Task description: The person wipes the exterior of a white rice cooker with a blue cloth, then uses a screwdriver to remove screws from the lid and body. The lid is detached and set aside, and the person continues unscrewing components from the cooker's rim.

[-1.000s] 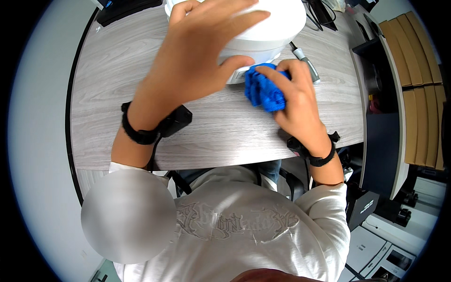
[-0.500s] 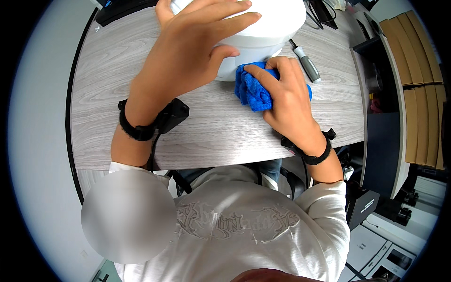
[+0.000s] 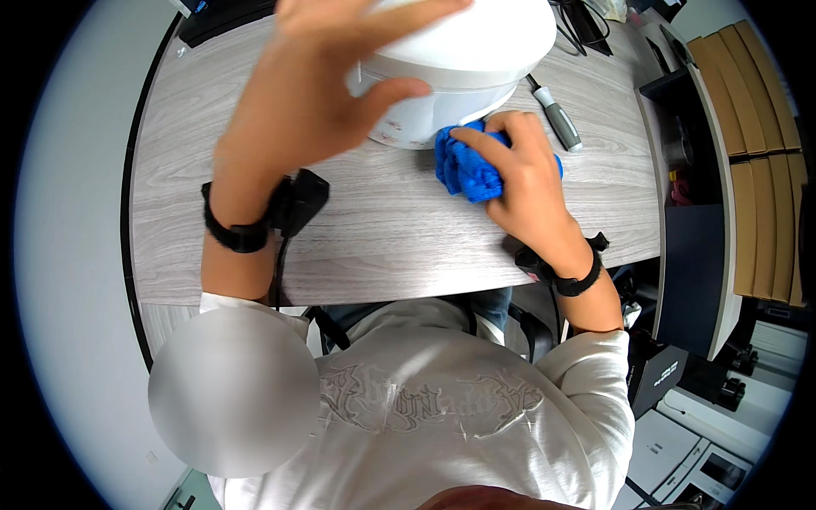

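Observation:
A large white rounded appliance [image 3: 463, 51] stands at the far middle of the grey wood-grain desk [image 3: 382, 229]. My left hand [image 3: 314, 93] lies spread over its left side, fingers on the lid and thumb on the lower body. My right hand [image 3: 527, 174] presses a bunched blue cloth [image 3: 463, 166] against the lower front of the appliance, just above the desk. Both wrists wear black bands, the left one with a small black box and cable.
A grey-handled tool [image 3: 557, 119] lies on the desk right of the appliance. Black cables [image 3: 586, 21] and a dark keyboard-like object [image 3: 225, 17] sit at the far edge. A dark cabinet with brown panels [image 3: 748, 144] stands on the right. The desk's near edge runs by my body.
My right hand has slid the blue cloth leftward along the appliance's base. My left hand has stayed on top of the appliance, shifting slightly.

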The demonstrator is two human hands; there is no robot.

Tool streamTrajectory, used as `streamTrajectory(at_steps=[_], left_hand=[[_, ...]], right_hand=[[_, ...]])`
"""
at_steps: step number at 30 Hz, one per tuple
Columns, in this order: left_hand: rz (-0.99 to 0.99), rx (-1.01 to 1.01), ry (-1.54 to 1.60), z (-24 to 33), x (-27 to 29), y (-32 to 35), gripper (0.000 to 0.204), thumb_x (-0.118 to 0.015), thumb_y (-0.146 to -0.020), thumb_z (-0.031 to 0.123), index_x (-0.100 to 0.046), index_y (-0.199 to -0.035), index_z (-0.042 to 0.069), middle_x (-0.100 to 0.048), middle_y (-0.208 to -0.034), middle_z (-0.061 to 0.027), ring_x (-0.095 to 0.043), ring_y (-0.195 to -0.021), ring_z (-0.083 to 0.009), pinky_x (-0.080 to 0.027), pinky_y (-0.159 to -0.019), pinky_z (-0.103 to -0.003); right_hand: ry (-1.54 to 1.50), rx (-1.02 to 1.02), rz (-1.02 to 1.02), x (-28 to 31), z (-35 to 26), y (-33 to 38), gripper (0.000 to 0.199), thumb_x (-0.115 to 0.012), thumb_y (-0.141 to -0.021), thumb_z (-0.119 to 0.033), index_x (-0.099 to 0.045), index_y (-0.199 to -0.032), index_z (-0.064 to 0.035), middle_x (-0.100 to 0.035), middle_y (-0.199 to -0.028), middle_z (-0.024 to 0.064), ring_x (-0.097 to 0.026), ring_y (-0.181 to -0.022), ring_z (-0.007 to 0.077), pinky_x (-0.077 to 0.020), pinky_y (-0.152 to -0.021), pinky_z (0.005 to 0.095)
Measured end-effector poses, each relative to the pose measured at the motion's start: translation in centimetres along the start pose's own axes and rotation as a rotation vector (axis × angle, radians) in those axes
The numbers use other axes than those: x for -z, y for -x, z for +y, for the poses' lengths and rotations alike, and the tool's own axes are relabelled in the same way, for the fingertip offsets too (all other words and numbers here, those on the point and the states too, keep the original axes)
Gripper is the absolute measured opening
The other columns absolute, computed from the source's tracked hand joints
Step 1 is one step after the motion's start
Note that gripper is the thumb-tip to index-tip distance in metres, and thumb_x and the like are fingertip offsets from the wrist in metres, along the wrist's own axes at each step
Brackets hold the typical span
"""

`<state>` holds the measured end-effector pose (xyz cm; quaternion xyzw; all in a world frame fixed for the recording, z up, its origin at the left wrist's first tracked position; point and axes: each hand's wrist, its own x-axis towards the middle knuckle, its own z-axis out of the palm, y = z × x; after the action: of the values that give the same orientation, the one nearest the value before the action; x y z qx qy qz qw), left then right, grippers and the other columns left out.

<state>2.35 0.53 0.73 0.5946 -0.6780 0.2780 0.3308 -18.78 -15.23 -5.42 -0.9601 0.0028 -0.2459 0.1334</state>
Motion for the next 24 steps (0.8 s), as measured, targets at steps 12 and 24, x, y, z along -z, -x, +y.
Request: streamTrajectory(at_steps=[12,24], left_hand=[[-0.135,0.190,0.030,-0.9,1.0,0.4,0.093,-0.091,-0.063,0.015,-0.048,-0.144,-0.002,-0.056,-0.140,-0.0228,-0.050,-0.129,-0.0384,-0.035,-0.109,-0.044],[-0.131,0.374,-0.121,3.0,-0.9,-1.7,0.089,-0.094,-0.058,0.027,-0.057,-0.134,0.000,-0.064,-0.114,-0.0164,-0.054,-0.106,-0.0344,-0.042,-0.089,-0.040]], right_hand=[[-0.025,0.054,0.301,1.0,-0.7,-1.9,0.062,-0.073,-0.056,0.010,-0.065,-0.115,-0.0057,-0.055,-0.104,0.0139,-0.052,-0.094,0.0342,-0.0447,-0.079,0.0403],[-0.020,-0.072,0.149,-1.5,1.8,0.6,0.065,-0.073,-0.060,0.010,-0.057,-0.121,-0.0060,-0.055,-0.110,0.0180,-0.053,-0.102,0.0384,-0.0457,-0.087,0.0430]])
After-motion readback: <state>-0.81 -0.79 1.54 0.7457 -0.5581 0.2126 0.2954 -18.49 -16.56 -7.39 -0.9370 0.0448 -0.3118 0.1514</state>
